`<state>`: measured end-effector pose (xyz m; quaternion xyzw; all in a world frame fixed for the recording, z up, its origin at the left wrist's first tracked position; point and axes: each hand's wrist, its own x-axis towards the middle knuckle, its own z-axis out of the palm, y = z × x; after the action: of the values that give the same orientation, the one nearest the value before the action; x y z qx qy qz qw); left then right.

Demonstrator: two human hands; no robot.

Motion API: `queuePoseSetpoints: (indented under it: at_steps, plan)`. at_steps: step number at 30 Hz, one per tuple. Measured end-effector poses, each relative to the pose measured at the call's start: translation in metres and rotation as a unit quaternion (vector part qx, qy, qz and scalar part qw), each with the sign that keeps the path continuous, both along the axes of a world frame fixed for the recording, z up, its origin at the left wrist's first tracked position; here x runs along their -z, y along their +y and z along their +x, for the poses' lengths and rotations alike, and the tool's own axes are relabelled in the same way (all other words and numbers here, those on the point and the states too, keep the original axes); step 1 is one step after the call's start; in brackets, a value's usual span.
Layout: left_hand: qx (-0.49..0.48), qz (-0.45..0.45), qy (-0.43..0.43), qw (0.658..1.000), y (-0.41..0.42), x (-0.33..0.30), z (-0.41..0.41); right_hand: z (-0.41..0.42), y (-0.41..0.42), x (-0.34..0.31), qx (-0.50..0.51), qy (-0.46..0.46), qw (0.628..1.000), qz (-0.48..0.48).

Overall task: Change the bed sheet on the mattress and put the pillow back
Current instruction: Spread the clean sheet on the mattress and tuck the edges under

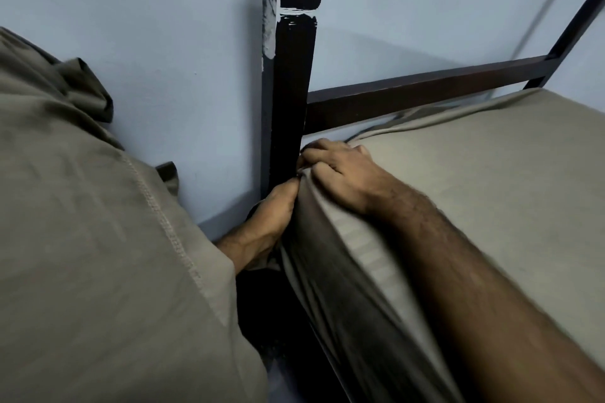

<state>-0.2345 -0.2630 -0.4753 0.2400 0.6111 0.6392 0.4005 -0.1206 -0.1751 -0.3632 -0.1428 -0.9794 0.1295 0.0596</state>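
A grey-beige bed sheet covers the mattress on the right of the view. At the mattress corner beside the dark bed post, my right hand grips a fold of the sheet on top of the corner. My left hand is lower, between the post and the mattress side, its fingers curled on the sheet's hanging edge. A striped band of mattress shows under the sheet along the near edge. No pillow is in view.
A pale blue wall stands close behind the corner. A dark headboard rail runs right from the post. My olive-grey sleeve fills the left of the view. The gap below the mattress is dark.
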Motion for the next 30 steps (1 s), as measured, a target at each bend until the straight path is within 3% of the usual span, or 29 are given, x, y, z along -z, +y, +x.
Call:
queuePoseSetpoints:
  at_steps: [4,7,9,15,19,22,30]
  plan:
    - [-0.008,0.005,0.074,0.997,-0.006,-0.004,0.001,-0.017,0.003,-0.006,0.035,-0.036,0.999,-0.011]
    - [-0.053,-0.052,0.259,0.963,-0.016,-0.018,0.002,-0.024,0.007,-0.002,0.069,-0.051,0.995,0.044]
    - [-0.114,-0.093,0.324,0.934,-0.032,-0.021,0.003,-0.023,0.01,0.001,0.065,-0.063,0.992,0.087]
    - [-0.153,-0.21,0.113,0.959,-0.063,0.018,0.002,-0.022,0.016,0.001,0.043,-0.051,0.994,0.092]
    - [-0.119,-0.135,0.031,0.983,-0.05,0.018,0.024,-0.021,0.018,0.0,0.04,-0.05,0.994,0.085]
    - [-0.075,-0.085,0.027,0.993,-0.039,0.018,0.037,-0.021,0.019,0.001,0.04,-0.045,0.995,0.078]
    - [-0.045,-0.01,-0.09,0.995,-0.028,0.028,0.026,-0.027,0.012,0.006,0.089,-0.023,0.989,0.116]
